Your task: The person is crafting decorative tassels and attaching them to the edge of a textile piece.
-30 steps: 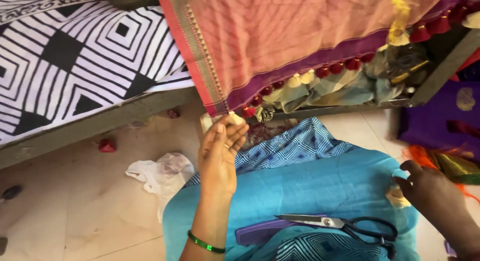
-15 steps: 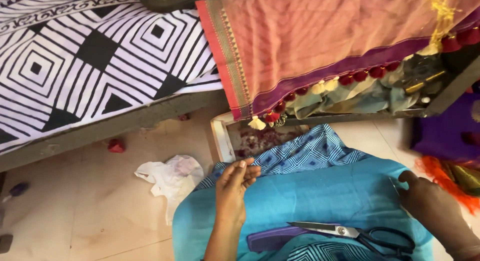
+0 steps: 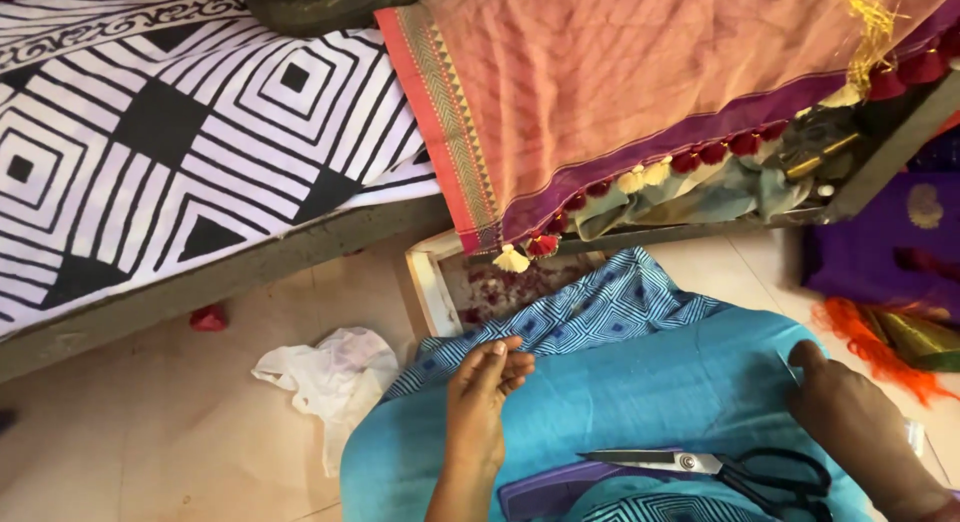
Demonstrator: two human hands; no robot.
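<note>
Nearest, black-handled scissors [image 3: 720, 467] lie closed on the turquoise cloth [image 3: 640, 387] over the lap, blades pointing left, resting partly on a flat purple tool [image 3: 540, 487] whose kind I cannot tell; left hand [image 3: 480, 392] lies on that cloth near its upper left edge, fingers curled in with thumb and fingertips drawn together, possibly pinching something too small to make out; right hand [image 3: 850, 422] rests at the cloth's right edge, fingers bent over the fabric, grip loose, whether it clamps anything cannot be told; blue diamond-patterned fabric [image 3: 590, 312] shows just beyond the left hand; crumpled white plastic bag [image 3: 325, 377] lies on the tiled floor [image 3: 150, 432] to the left, a small red tassel [image 3: 208, 319] farther left; orange fringe [image 3: 870, 342] and purple cloth [image 3: 890, 242] sit at right; beyond, a white-rimmed tray [image 3: 430, 287] holds reddish scraps; farther, a peach sari [image 3: 640, 72] with purple border hangs from the ledge, red and cream tassels [image 3: 600, 187] along its hem; a black-and-white geometric sheet [image 3: 170, 132] covers the surface at far left.
</note>
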